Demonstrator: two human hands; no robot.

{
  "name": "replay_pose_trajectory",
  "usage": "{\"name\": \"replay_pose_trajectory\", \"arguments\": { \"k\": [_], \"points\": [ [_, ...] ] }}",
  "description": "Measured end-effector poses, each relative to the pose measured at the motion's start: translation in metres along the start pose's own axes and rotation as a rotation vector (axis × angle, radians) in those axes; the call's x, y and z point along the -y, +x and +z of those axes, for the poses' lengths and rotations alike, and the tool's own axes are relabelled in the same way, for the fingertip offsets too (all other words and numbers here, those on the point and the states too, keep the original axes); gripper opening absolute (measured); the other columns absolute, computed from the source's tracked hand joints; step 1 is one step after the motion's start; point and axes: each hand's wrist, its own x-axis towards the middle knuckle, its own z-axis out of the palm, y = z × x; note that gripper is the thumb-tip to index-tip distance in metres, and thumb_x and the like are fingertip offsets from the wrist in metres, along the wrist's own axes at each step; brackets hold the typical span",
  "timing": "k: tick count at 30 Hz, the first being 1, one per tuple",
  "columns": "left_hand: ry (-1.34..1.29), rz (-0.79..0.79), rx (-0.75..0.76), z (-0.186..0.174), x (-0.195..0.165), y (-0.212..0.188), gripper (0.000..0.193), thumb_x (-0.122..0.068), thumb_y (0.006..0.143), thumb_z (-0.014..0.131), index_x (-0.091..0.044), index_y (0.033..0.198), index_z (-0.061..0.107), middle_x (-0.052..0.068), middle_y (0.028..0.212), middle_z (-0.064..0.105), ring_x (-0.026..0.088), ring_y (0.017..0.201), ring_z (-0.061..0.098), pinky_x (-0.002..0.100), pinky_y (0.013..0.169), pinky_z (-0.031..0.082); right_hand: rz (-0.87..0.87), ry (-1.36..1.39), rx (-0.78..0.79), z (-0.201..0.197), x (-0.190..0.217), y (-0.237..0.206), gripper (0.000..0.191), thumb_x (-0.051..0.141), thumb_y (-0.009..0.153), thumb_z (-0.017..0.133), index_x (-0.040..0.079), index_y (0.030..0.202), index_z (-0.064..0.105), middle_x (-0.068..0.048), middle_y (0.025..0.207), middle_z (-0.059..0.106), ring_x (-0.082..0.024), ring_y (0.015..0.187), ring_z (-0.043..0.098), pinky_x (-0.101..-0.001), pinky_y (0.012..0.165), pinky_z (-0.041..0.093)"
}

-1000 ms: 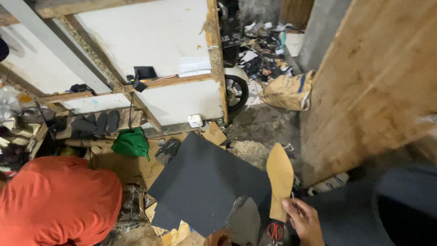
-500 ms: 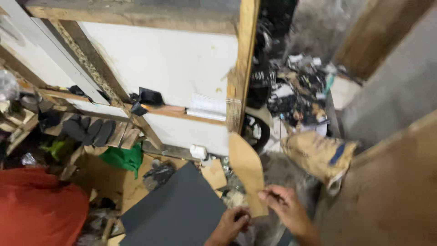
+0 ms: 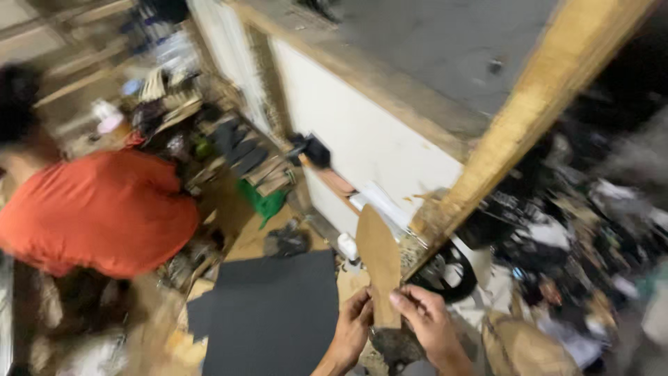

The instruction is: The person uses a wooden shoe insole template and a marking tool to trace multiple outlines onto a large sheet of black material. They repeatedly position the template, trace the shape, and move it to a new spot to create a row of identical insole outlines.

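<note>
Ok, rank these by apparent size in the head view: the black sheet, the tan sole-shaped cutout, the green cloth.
1. black sheet
2. tan sole-shaped cutout, pinched by left hand and right hand, nearer the camera
3. green cloth, farther off

Dim indoor light, heavy motion blur throughout, right edge smeared, dark corners

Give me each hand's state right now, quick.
Left hand: closed on the lower edge of the tan sole-shaped cutout.
Right hand: fingers pinch the same cutout's lower end, held upright.
</note>
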Motion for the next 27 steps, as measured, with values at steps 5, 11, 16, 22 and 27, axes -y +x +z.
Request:
{"name": "replay_pose_trajectory", "arguments": {
  "k": [5,11,16,22,27],
  "points": [
    [-0.112,0.263,-0.264,0.031,-0.010,-0.006,0.030,-0.022,0.109,0.046,-0.003,0.117,0.066,0.005,0.098,0.072,0.012,0.085,0.067,0.031,0.082,0.056,0.010,0.103,0.271,-0.013,0.010,0.049,0.020,0.020,0.092,0.072,0.002,0.084,0.072,0.007,0.061,0.052,-0.003,0.049,0.039,-0.0237,0.044,0.026],
    [-0.244,0.497,-0.579,0.055,0.006,-0.045,0.036,-0.027,0.109,0.044,0.001,0.114,0.066,0.003,0.092,0.069,0.013,0.079,0.067,0.032,0.077,0.058,0.082,0.047,0.584,0.012,0.017,0.066,0.018,0.021,0.092,0.073,0.005,0.083,0.069,0.008,0.063,0.053,-0.002,0.050,0.039,-0.0228,0.046,0.027],
    [-0.218,0.650,-0.805,0.046,0.024,-0.077,0.036,-0.027,0.111,0.049,0.003,0.121,0.066,0.001,0.091,0.062,0.009,0.081,0.061,0.031,0.076,0.057,0.126,-0.090,0.783,0.058,0.011,0.055,0.022,0.023,0.093,0.073,0.005,0.082,0.069,0.007,0.060,0.050,-0.003,0.048,0.034,-0.0239,0.044,0.023],
    [-0.262,0.617,-1.105,0.001,0.033,-0.106,0.022,-0.015,0.101,0.059,0.001,0.115,0.064,0.005,0.094,0.070,0.010,0.080,0.065,0.029,0.070,0.055,0.022,-0.156,1.034,0.137,-0.012,0.044,0.025,0.022,0.096,0.072,0.001,0.083,0.070,0.005,0.064,0.056,-0.003,0.054,0.041,-0.0243,0.048,0.029],
    [-0.168,0.663,-1.239,-0.058,0.054,-0.121,0.018,-0.010,0.102,0.060,0.003,0.113,0.066,0.005,0.096,0.071,0.009,0.082,0.065,0.028,0.074,0.057,-0.061,-0.223,1.177,0.201,-0.049,0.052,0.017,0.018,0.093,0.070,0.002,0.092,0.072,0.008,0.075,0.066,0.001,0.064,0.052,-0.0204,0.055,0.041]
  ]
}}
